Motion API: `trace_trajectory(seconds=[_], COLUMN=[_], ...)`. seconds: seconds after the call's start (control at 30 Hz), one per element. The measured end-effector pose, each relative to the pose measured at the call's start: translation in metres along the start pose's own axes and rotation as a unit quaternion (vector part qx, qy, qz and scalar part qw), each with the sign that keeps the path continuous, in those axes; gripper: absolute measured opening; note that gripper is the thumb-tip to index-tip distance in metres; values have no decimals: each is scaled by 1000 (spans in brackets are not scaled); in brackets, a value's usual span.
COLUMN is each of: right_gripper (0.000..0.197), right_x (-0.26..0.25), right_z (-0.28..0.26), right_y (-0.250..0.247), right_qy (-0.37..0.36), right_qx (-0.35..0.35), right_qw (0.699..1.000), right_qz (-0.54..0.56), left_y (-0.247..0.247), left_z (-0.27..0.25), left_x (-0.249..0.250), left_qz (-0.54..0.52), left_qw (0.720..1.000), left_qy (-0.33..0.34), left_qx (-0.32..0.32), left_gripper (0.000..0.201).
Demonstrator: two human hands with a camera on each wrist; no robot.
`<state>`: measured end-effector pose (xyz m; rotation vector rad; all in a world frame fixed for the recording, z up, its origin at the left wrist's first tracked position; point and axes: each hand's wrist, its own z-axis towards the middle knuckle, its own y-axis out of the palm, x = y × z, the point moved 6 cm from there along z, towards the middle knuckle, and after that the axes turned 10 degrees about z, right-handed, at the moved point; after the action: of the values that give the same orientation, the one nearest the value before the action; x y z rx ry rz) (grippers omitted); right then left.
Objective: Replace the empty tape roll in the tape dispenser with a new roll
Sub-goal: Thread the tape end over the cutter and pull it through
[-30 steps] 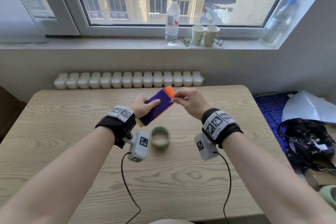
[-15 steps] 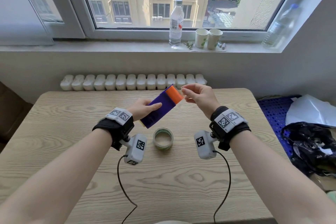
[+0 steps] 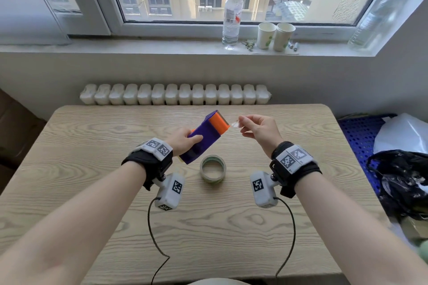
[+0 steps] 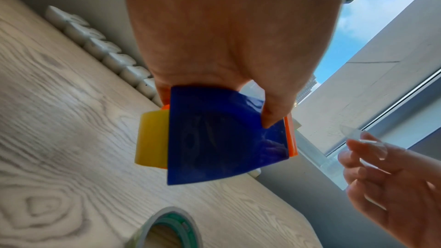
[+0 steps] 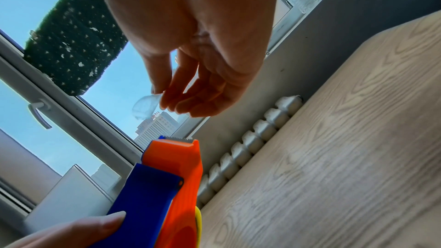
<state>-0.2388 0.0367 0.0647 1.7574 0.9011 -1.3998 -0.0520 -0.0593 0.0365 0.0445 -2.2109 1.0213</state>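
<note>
My left hand (image 3: 185, 137) grips the blue and orange tape dispenser (image 3: 206, 136) above the wooden table (image 3: 92, 169), its toothed orange end tilted up to the right. A yellow tape roll (image 4: 152, 139) shows at the dispenser's (image 4: 226, 139) lower end. My right hand (image 3: 242, 122) hangs just right of the cutter and pinches a small scrap of clear tape (image 3: 234, 124) between thumb and forefinger, apart from the blade. The scrap (image 5: 145, 108) hangs above the cutter (image 5: 177, 140) in the right wrist view. A thin tape ring with a green core (image 3: 213, 169) lies flat on the table below the dispenser.
A white radiator (image 3: 176, 94) runs behind the table's far edge. On the windowsill stand a water bottle (image 3: 231, 14), two paper cups (image 3: 275, 36) and a second bottle (image 3: 379, 16). A blue perforated crate (image 3: 356, 136) and a black bag (image 3: 405, 180) sit at the right.
My left hand has lifted the dispenser and tilted its cutter end higher. My right hand has drawn away to the right of the cutter, now with a scrap of clear tape.
</note>
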Motion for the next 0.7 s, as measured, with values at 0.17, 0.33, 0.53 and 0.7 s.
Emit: trace_trajectory(seconds=[0.17,0.33,0.53,0.7], right_gripper=[17,18,18,19], right_x=[31,68,103,121], right_z=[5,15,21,18], right_y=[2,3,0,-3], right_qy=[39,80,120,138], right_qx=[1,2,13,12], right_qw=[999,997,993,990], right_qz=[2,-1,-4,-24], left_y=[18,32,48,60], left_z=[22,41,66,81], left_x=[-23,-47,-75,-83], left_qz=[44,135,204,267], left_qw=[999,989,974,959], left_qy=[-19,-62,-98,-93], left_qx=[2,4,-8,-3], left_gripper=[26,25,27,34])
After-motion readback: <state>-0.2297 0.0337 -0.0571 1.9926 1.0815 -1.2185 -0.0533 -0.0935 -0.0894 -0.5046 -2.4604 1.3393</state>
